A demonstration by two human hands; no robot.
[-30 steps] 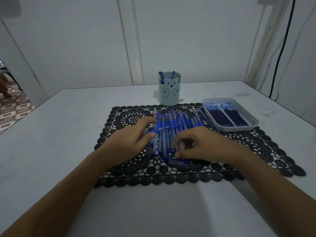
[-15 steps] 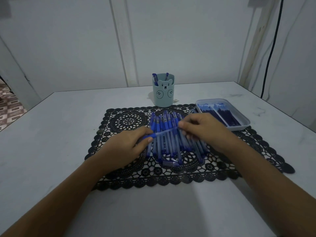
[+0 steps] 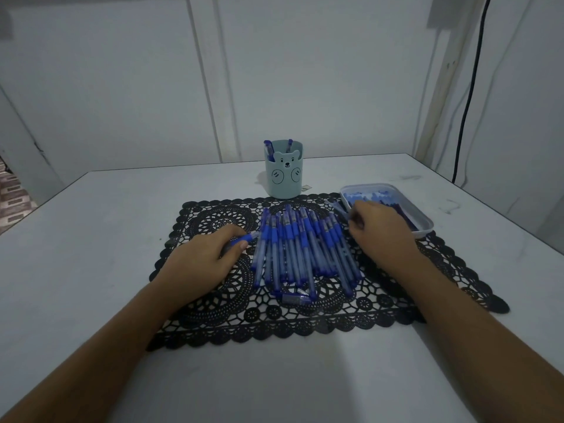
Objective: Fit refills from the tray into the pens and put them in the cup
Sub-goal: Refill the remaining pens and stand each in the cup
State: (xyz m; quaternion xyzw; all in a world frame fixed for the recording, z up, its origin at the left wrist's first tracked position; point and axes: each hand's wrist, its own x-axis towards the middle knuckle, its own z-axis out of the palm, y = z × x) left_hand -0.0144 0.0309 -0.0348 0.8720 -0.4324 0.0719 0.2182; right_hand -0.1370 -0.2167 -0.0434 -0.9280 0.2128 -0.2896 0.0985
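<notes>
My right hand point(image 3: 378, 232) is covering the near left corner of the tray point(image 3: 370, 187), and its fingertips are hiding, so I cannot tell if they are pinching anything. The refills point(image 3: 395, 204) there are blurring into one dark mass. Far left of the tray, my left hand point(image 3: 201, 261) is hiding most of its pen point(image 3: 245, 238).

A pale, matte table point(image 3: 91, 239) stands against a white wall. A black lace placemat point(image 3: 213, 221) is spread across its middle. A light blue cup point(image 3: 283, 175) with a bear face stands upright at the mat's far edge, a small scrap point(image 3: 306, 188) just beside it. At right, a shallow tray point(image 3: 369, 186) overlaps the mat's far corner, with faint scuff marks point(image 3: 451, 206) on the bare top beyond it.
</notes>
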